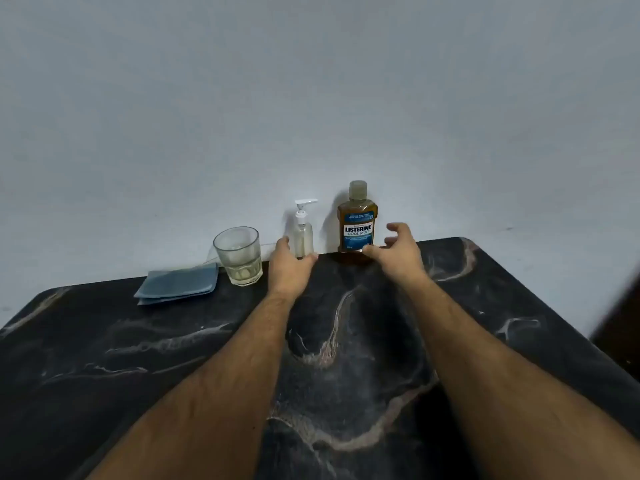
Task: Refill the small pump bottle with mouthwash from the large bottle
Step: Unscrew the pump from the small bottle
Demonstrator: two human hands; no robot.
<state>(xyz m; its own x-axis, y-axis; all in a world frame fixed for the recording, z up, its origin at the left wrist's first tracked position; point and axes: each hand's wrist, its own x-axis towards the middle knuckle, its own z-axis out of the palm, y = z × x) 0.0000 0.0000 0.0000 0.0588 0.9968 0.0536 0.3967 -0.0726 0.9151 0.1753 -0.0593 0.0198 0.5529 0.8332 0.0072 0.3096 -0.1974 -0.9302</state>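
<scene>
A small clear pump bottle (pixel 303 237) with a white pump head stands upright at the far edge of the dark marble table (pixel 173 341), against the wall. My left hand (pixel 289 268) is at its base, fingers spread on either side, holding nothing. Just to the right stands the large mouthwash bottle (pixel 357 220), amber liquid, blue label, cap on. My right hand (pixel 398 249) is open beside its lower right, thumb near the bottle's foot and fingers curled in the air, not closed on it.
A clear drinking glass (pixel 239 256) stands left of the pump bottle. A folded blue cloth (pixel 178 284) lies further left. A pale wall runs behind the table. A dark object shows at the right edge (pixel 620 323).
</scene>
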